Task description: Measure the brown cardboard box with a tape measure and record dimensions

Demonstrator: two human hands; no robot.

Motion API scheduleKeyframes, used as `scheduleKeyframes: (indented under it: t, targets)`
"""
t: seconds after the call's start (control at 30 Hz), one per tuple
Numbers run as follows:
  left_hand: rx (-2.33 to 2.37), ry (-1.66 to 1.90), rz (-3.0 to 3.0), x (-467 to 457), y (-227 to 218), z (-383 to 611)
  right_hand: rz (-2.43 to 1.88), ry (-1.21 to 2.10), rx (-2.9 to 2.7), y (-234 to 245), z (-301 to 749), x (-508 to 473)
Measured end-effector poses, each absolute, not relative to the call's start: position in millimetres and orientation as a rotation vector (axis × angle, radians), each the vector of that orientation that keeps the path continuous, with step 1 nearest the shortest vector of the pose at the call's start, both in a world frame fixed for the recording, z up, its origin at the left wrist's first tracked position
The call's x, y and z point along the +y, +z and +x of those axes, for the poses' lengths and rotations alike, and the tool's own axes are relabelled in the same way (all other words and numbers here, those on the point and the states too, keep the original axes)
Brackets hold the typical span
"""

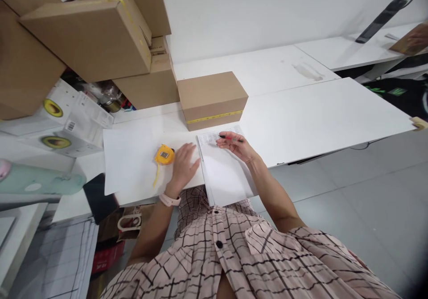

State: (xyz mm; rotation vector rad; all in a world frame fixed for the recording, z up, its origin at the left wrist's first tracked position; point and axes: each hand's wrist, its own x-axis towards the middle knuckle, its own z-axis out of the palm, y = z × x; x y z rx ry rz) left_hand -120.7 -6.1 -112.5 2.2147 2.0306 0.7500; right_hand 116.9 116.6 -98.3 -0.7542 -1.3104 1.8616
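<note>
My right hand (pixel 234 145) is closed around a red and black pen (pixel 230 138) above the top part of a paper sheet (pixel 222 174). Rows of small writing, too small to read, run along the top of that sheet. My left hand (pixel 183 163) rests on the white table with its fingers stretched out, just left of the sheet and holding nothing. Close to its left lies a yellow tape measure (pixel 165 155) with a short bit of tape sticking out. A closed cardboard box (pixel 214 98) with a yellow measuring strip along its side stands behind the papers.
Stacked cardboard boxes (pixel 93 36) rise at the back left, above white boxes with avocado pictures (pixel 73 116). A blank sheet (pixel 127 156), a dark phone (pixel 100 198) and a pale green bottle (pixel 43 178) lie at the left. A dark bottle (pixel 384 16) stands far right.
</note>
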Motion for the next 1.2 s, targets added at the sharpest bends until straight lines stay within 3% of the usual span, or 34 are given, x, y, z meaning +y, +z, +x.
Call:
scheduleKeyframes:
  t: [0.2,0.43,0.73,1.2]
  targets:
    - [1.804,0.479,2.314,4,-137,-80,-0.849,1.680,-1.283,-103,78,120]
    - [1.819,0.460,2.341,4,-137,-83,-0.992,1.422,-1.410,-139,46,130]
    - [1.828,0.485,2.333,7,-138,-81,-1.074,1.197,-1.580,-144,48,122]
    - [1.822,0.540,2.314,7,-140,-82,-1.114,1.153,-1.666,-150,46,122]
